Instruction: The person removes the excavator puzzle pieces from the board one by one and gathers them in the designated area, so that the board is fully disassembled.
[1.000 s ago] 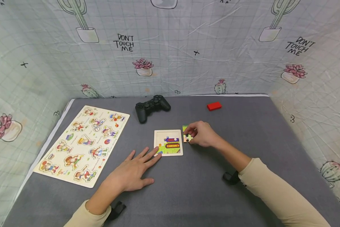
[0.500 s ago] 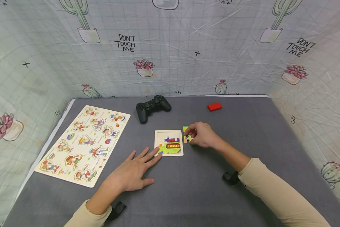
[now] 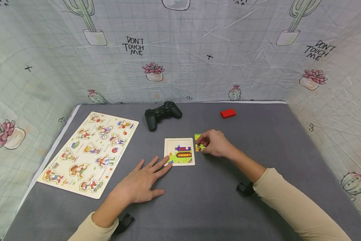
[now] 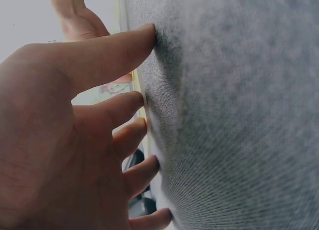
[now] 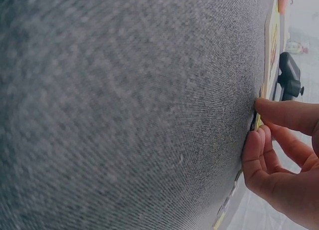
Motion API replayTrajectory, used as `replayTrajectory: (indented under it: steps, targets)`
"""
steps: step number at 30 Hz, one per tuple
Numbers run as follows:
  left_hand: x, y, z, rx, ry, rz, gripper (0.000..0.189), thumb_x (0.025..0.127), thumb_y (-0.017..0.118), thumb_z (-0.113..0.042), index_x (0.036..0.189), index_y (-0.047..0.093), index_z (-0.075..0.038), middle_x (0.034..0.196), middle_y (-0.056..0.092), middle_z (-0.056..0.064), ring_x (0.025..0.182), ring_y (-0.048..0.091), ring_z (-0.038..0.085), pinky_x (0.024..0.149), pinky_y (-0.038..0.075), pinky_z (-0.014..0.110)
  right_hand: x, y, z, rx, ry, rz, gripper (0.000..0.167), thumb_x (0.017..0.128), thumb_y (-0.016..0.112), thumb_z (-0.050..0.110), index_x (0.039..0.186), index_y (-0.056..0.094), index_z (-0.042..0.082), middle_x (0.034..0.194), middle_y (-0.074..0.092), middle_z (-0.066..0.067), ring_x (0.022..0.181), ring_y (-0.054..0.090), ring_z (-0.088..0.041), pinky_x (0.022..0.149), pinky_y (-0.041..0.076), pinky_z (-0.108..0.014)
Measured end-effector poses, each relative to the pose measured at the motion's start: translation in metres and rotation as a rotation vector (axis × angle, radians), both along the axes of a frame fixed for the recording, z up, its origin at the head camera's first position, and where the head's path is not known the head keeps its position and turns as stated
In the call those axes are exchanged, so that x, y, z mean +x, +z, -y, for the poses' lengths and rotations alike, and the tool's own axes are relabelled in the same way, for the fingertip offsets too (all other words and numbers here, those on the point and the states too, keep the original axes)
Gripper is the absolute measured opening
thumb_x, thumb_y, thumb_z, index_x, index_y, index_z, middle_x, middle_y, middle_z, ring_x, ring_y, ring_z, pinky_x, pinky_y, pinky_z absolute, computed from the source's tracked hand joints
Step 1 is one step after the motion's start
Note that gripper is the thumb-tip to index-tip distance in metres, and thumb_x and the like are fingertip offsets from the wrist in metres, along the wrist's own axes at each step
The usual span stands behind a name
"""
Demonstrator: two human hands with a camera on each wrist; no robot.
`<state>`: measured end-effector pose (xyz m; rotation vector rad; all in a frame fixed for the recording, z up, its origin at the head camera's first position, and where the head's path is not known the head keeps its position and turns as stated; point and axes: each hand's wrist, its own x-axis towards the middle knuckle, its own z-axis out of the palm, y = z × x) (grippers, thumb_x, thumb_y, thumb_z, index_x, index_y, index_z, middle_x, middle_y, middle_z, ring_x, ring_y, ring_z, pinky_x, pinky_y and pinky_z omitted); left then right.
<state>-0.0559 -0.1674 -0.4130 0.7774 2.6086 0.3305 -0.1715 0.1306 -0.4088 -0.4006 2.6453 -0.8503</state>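
A small square jigsaw tray lies mid-table, its lower part filled with pieces picturing a purple and yellow tracked vehicle. My left hand is palm down with fingers spread, index and middle fingertips resting on the tray's near left corner. In the left wrist view, the left hand's fingers are straight. Just right of the tray, my right hand pinches a yellow-green puzzle piece between thumb and fingers, low over the table. Another green piece shows behind those fingers. The fingers hide much of both pieces.
A large board with cartoon figures lies at the left. Beyond the tray is a black game controller, and a red block sits at the back right. A patterned cloth wall rises behind the grey table.
Both hands stay almost in place. Under the right fingers, the visible bit of puzzle piece looked paler and pinkish before and is yellow-green now.
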Motion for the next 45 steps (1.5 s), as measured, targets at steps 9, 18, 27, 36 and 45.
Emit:
replayTrajectory:
  steps: [9,18,27,36,45]
  targets:
    - [0.001,-0.001,0.001,0.006,-0.001,-0.003,0.085,0.097,0.071,-0.048,0.167,0.028,-0.028,0.177,0.011,-0.008,0.163,0.015,0.03,0.126,0.015,0.069,-0.001,-0.002,-0.001,0.007,0.01,-0.017,0.033,0.078,0.089,0.001,0.109,0.08,0.009,0.096,0.072,-0.003,0.088,0.062,-0.016,0.081,0.052,-0.03]
    - [0.002,0.0,0.002,0.009,-0.001,-0.004,0.085,0.097,0.072,-0.047,0.167,0.028,-0.027,0.177,0.012,-0.007,0.163,0.015,0.03,0.126,0.015,0.069,0.001,0.002,0.002,-0.029,0.032,-0.039,0.033,0.078,0.089,0.003,0.11,0.079,0.009,0.098,0.072,-0.005,0.089,0.062,-0.018,0.082,0.052,-0.032]
    - [0.001,-0.002,0.003,0.015,-0.006,-0.025,0.086,0.096,0.073,-0.046,0.166,0.029,-0.026,0.176,0.014,-0.005,0.162,0.018,0.032,0.125,0.017,0.07,0.006,0.003,0.02,-0.101,0.108,-0.079,0.032,0.081,0.085,0.002,0.112,0.079,0.007,0.103,0.074,-0.007,0.09,0.064,-0.021,0.077,0.051,-0.029]
    - [0.001,0.0,0.002,0.005,-0.002,-0.017,0.084,0.097,0.072,-0.046,0.166,0.029,-0.028,0.176,0.014,-0.006,0.162,0.018,0.032,0.125,0.017,0.07,0.006,0.003,0.041,-0.134,0.159,-0.041,0.032,0.084,0.084,0.004,0.116,0.078,0.008,0.106,0.076,-0.005,0.091,0.064,-0.021,0.073,0.051,-0.028]
    - [0.001,-0.001,0.001,0.004,0.002,-0.02,0.084,0.096,0.072,-0.048,0.166,0.029,-0.029,0.176,0.013,-0.009,0.162,0.017,0.029,0.126,0.016,0.069,0.004,-0.004,0.055,-0.121,0.14,-0.019,0.033,0.083,0.083,0.003,0.115,0.079,0.012,0.109,0.076,-0.002,0.097,0.065,-0.018,0.081,0.055,-0.028]
